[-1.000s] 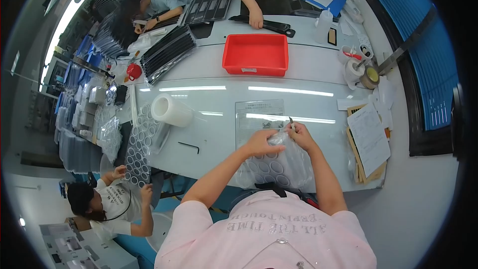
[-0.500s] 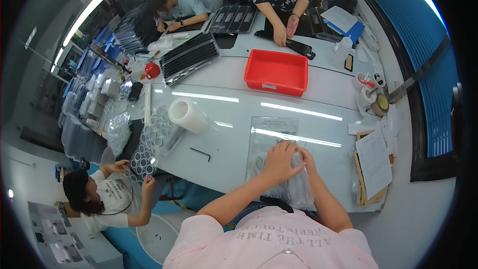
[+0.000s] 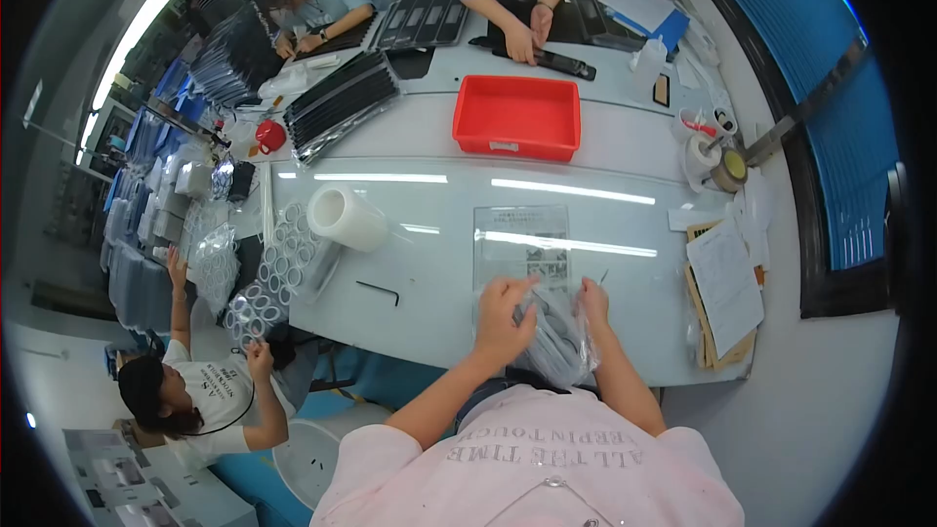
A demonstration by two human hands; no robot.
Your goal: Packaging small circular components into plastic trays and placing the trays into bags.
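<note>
My left hand point(image 3: 505, 320) and my right hand point(image 3: 592, 303) both grip a clear plastic bag point(image 3: 556, 340) near the front edge of the white table point(image 3: 439, 303). The bag is crumpled, with grey contents showing through it that I cannot make out. A clear sheet over a printed paper point(image 3: 520, 239) lies flat on the table just beyond my hands.
A red tray point(image 3: 517, 117) stands further back, a roll of clear film point(image 3: 344, 218) at the left, a small black hex key point(image 3: 379, 292) near it. Papers point(image 3: 727, 278) and tape rolls point(image 3: 712, 161) lie at the right. Other people work at the far side and lower left.
My view has tilted so the table sits lower and closer. My hands have come together on the bag and drawn it nearer the table's front edge, crumpling it.
</note>
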